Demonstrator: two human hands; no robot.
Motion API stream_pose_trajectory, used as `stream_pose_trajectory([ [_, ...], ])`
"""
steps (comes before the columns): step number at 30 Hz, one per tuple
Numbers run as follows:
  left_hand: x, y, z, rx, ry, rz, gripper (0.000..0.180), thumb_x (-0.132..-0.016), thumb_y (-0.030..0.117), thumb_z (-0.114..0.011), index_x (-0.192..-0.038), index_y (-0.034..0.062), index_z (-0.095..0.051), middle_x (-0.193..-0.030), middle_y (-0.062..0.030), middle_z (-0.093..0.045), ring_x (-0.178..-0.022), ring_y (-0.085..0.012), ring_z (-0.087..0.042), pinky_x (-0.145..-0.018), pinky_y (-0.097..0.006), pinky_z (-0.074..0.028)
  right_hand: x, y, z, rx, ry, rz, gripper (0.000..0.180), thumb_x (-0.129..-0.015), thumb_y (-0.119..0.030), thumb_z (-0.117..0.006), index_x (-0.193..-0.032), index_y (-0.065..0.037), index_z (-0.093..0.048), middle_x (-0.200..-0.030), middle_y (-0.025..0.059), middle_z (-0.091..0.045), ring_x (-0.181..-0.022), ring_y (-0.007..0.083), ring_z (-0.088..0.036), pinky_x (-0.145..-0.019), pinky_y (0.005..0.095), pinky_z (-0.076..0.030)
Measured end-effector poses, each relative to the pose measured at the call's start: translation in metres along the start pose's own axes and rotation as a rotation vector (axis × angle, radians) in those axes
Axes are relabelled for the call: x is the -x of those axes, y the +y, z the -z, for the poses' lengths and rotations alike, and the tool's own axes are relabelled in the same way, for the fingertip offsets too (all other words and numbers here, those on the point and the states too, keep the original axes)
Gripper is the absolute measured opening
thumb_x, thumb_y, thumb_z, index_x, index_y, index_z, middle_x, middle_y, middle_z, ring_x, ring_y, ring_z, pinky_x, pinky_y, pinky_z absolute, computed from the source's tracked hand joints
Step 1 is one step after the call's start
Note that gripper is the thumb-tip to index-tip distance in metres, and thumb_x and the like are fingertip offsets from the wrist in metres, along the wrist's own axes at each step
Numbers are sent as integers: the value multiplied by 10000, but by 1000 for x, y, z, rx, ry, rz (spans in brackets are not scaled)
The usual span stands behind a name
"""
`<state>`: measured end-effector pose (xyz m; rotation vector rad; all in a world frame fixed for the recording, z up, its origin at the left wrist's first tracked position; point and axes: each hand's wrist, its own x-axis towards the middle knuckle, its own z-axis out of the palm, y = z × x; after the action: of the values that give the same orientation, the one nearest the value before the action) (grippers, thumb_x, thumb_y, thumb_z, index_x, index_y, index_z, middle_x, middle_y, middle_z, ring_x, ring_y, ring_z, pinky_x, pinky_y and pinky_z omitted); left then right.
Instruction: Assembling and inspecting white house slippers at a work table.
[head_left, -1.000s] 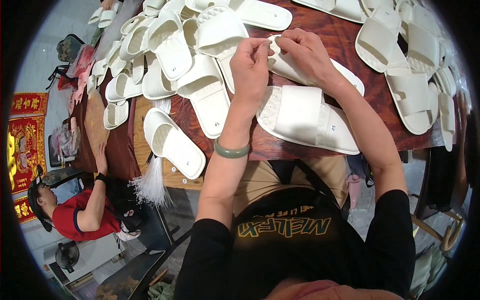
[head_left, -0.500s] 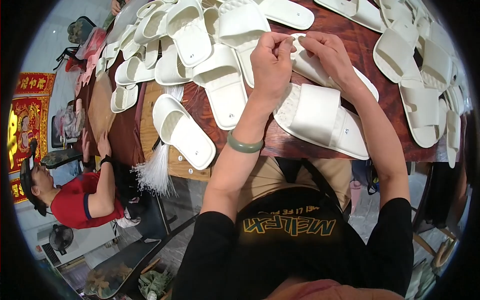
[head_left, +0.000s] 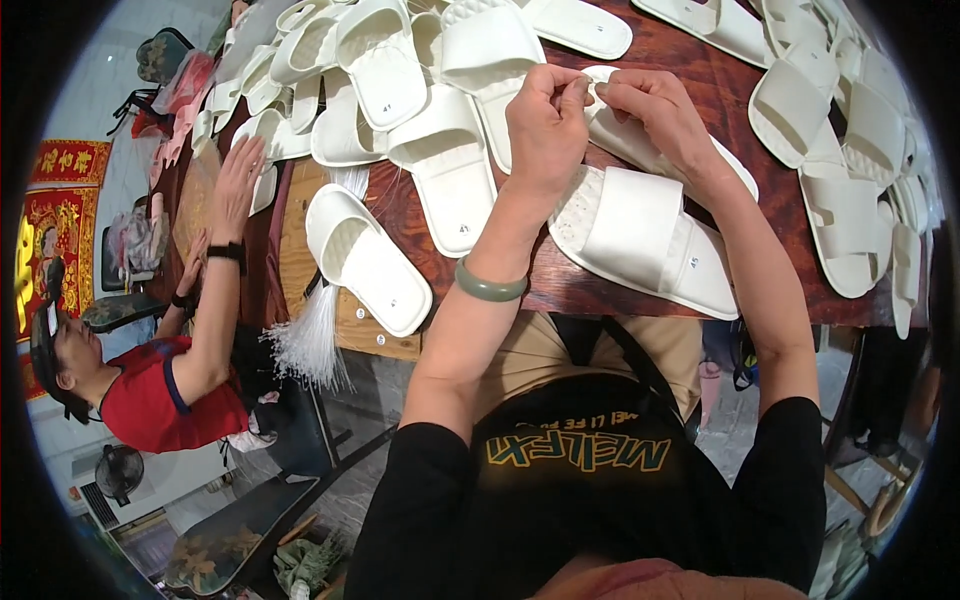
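Note:
My left hand (head_left: 548, 115) and my right hand (head_left: 658, 115) are raised over the far side of the table, fingertips almost meeting. Both are pinched closed; what lies between the fingers is too small to make out. Below them lies a white slide slipper (head_left: 722, 165), partly covered by my right hand. Nearer to me, another white slipper (head_left: 635, 225) rests between my forearms, its strap facing up. A green bangle circles my left wrist.
White slippers (head_left: 440, 190) are heaped left on the reddish wooden table (head_left: 560, 290), with more (head_left: 840, 215) at the right. White strands (head_left: 305, 340) hang off a plywood board (head_left: 295, 265). At the left, a co-worker's hand (head_left: 238, 175) reaches near a small slipper.
The co-worker's arm has moved up and away toward the slipper heap, and its hand now covers part of a small slipper. My hands stay nearly in place, still pinched.

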<state>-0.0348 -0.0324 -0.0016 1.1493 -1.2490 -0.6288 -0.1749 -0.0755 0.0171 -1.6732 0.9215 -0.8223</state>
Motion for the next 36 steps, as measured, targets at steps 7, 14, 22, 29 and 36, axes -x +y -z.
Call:
stream_pose_trajectory([
  [7, 1, -13, -4, -157, -55, -48, 109, -874, 48, -545, -936, -21, -602, -704, -105, -626, -657, -120, -592, -610, -250, -472, 2, -8, -2, 224, 59, 169, 298, -843, -239, -495, -799, 45, -572, -637, 77, -537, -603, 138, -476, -580, 296, -397],
  [14, -5, -13, 9, -29, -145, 44, 125, -887, 68, -550, -924, -34, -612, -741, -75, -640, -681, -101, -592, -618, -228, -470, 2, -7, -2, 257, 3, 180, 264, -853, -212, -493, -832, 26, -605, -692, 145, -562, -631, 206, -503, -630, 332, -425],
  [22, -7, -9, 9, -106, -141, -87, 133, -892, 93, -566, -936, -21, -616, -763, -69, -644, -696, -98, -596, -627, -228, -475, -4, 6, 3, 648, -11, 415, 254, -894, -210, -503, -854, 5, -632, -689, 83, -615, -726, 222, -555, -680, 337, -429],
  [29, -5, -10, 7, -138, -136, -7, 146, -894, 107, -565, -943, -22, -613, -752, -71, -646, -696, -104, -598, -625, -231, -474, -4, 16, 3, 72, 121, 73, 198, -882, -197, -557, -902, -17, -639, -706, 18, -542, -667, 78, -481, -626, 236, -403],
  [36, -4, -11, 8, -158, -121, -20, 140, -889, 110, -566, -917, -23, -599, -734, -85, -639, -677, -116, -594, -616, -245, -473, -8, 19, 1, 239, 194, 201, 168, -874, -163, -587, -922, -5, -615, -804, 17, -573, -729, 69, -500, -667, 207, -408],
])
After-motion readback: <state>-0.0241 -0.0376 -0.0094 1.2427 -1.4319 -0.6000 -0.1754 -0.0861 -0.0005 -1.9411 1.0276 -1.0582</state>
